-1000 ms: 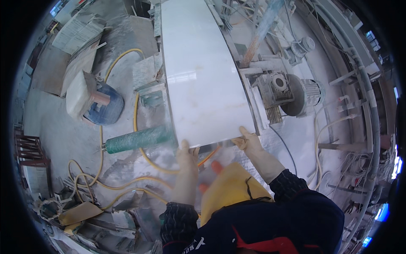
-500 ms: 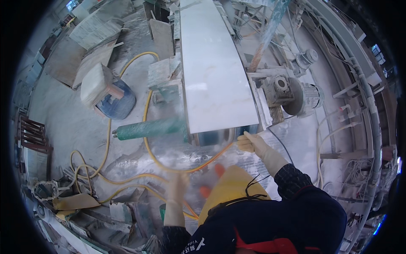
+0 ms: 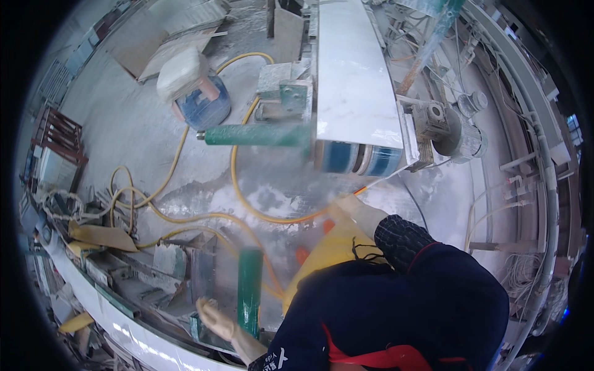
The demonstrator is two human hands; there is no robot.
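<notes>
In a pale glove, my left hand (image 3: 218,320) is at the lower left, its fingers apart and holding nothing I can see. It is beside an upright green roller (image 3: 249,290). My right hand (image 3: 354,209), also gloved, is in front of my yellow apron (image 3: 328,247); its fingers are blurred. An orange-and-yellow hose (image 3: 278,219) passes by these fingers, and I cannot tell whether they grip it. Beyond them, a glossy white slab (image 3: 357,86) lies on a conveyor with blue end drums (image 3: 340,157). A second green roller (image 3: 257,135) juts out left from the conveyor.
A blue barrel (image 3: 204,108) with a pale cover stands on the dusty floor at the left. Yellow hose loops (image 3: 179,213) cross the floor. A motor (image 3: 464,139) is mounted right of the conveyor. Scrap pieces (image 3: 139,266) and a long white surface (image 3: 154,339) lie at lower left.
My left hand has moved down and left, to beside the upright green roller. My right hand has drawn back from the conveyor's end towards my apron. The view has shifted left and downward.
</notes>
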